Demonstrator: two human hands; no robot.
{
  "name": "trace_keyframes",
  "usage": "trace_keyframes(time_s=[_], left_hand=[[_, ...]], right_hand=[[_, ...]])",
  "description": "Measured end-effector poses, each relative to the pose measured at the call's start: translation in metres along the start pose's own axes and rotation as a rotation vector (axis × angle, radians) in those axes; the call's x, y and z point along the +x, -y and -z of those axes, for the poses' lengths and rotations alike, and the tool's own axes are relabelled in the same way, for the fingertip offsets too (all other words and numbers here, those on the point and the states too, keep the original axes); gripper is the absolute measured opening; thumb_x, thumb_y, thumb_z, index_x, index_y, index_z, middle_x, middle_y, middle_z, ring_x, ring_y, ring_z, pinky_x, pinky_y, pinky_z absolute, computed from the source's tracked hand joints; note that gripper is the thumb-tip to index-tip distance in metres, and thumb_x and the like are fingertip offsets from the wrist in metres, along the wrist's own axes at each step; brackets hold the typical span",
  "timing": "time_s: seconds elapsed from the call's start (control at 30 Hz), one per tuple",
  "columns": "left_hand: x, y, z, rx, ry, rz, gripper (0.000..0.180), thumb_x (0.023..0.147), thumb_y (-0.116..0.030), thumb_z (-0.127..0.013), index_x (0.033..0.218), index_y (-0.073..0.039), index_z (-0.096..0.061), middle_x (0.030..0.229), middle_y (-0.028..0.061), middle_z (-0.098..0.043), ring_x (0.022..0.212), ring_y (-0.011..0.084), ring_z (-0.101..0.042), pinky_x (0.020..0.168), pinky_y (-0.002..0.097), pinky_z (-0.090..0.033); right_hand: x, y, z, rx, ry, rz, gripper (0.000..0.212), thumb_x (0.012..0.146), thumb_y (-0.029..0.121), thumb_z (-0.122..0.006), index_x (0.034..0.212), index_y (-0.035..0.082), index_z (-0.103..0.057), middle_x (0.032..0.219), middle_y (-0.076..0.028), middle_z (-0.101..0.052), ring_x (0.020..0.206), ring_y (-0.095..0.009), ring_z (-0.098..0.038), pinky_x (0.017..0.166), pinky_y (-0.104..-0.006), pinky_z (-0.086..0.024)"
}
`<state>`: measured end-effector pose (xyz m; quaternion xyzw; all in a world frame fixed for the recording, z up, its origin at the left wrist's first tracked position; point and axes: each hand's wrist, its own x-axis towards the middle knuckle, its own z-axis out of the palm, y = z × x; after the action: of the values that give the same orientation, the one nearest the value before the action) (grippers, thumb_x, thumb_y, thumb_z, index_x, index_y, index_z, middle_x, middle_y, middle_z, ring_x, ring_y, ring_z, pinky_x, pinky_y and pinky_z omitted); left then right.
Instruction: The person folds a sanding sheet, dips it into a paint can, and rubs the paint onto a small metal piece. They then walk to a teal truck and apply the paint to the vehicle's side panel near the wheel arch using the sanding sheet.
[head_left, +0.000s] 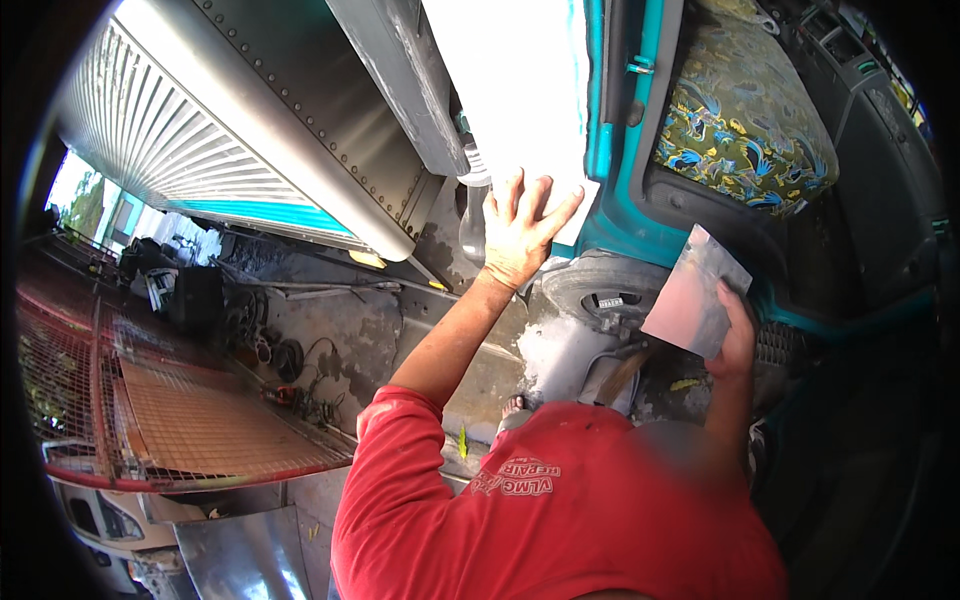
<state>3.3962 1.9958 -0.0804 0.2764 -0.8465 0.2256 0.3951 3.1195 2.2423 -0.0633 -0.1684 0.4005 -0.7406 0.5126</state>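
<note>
Left hand [520,232]: empty, fingers spread, palm pressed flat on the white door panel [515,110], apparently steadying it or feeling the surface. Right hand [738,335]: clenched on the lower edge of a flat smeared metal plate [695,292], held tilted near the teal door frame [600,130]. Beyond: patterned seat [745,115]; red mesh rack [200,420], far left.

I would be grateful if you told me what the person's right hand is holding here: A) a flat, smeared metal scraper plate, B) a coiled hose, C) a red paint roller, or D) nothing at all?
A. The right hand grips a flat, smeared metal scraper plate by its lower edge beside the teal vehicle body, while the left hand is spread flat against the white panel.
</note>
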Motion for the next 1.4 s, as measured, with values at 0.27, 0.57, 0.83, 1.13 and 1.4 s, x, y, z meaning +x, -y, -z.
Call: trace_keyframes(time_s=[0.27,0.57,0.83,1.13,1.4], left_hand=[[0.067,0.01,0.105,-0.05,0.025,0.014,0.078,0.081,-0.002,-0.066,0.152,-0.034,-0.067,0.143,0.011,-0.062,0.134,0.0391,-0.059,0.111,0.0519,-0.053],[0.251,0.059,0.199,0.073,-0.189,-0.115,0.061,0.094,0.002,-0.056,0.147,-0.024,-0.07,0.134,0.0158,-0.068,0.118,0.0379,-0.066,0.101,0.0451,-0.057],[0.117,0.026,0.096,0.081,-0.063,-0.064,0.064,0.089,-0.011,-0.07,0.146,-0.04,-0.068,0.141,0.0062,-0.063,0.13,0.0396,-0.058,0.105,0.0605,-0.049],[0.016,-0.012,0.06,-0.251,0.208,0.153,0.075,0.086,-0.001,-0.069,0.154,-0.034,-0.064,0.148,0.0118,-0.059,0.136,0.0419,-0.055,0.109,0.0572,-0.049],[-0.004,-0.07,0.147,-1.217,0.234,0.121,0.069,0.092,0.006,-0.074,0.155,-0.021,-0.065,0.153,0.0137,-0.053,0.15,0.0378,-0.051,0.122,0.0484,-0.046]], right_hand=[[-0.008,0.001,-0.008,-0.011,0.073,0.003,0.04,0.11,0.022,-0.063,0.144,0.001,-0.065,0.133,-0.011,-0.074,0.118,-0.024,-0.074,0.103,-0.0405,-0.058],[-0.01,-0.014,-0.009,0.03,0.116,-0.033,0.04,0.11,0.021,-0.062,0.145,0.002,-0.063,0.134,-0.01,-0.073,0.12,-0.024,-0.073,0.104,-0.0405,-0.057],[-0.016,-0.009,0.006,0.113,-0.011,-0.1,0.039,0.112,0.023,-0.058,0.144,0.002,-0.064,0.132,-0.011,-0.074,0.118,-0.023,-0.073,0.103,-0.0387,-0.057],[-0.013,-0.011,-0.025,0.182,0.156,-0.061,0.038,0.112,0.022,-0.058,0.145,0.003,-0.063,0.134,-0.011,-0.074,0.118,-0.025,-0.073,0.105,-0.0411,-0.058],[0.009,-0.076,-0.071,0.131,0.37,-0.004,0.042,0.108,0.02,-0.062,0.145,0.0,-0.061,0.139,-0.012,-0.072,0.127,-0.029,-0.071,0.111,-0.0481,-0.056]])
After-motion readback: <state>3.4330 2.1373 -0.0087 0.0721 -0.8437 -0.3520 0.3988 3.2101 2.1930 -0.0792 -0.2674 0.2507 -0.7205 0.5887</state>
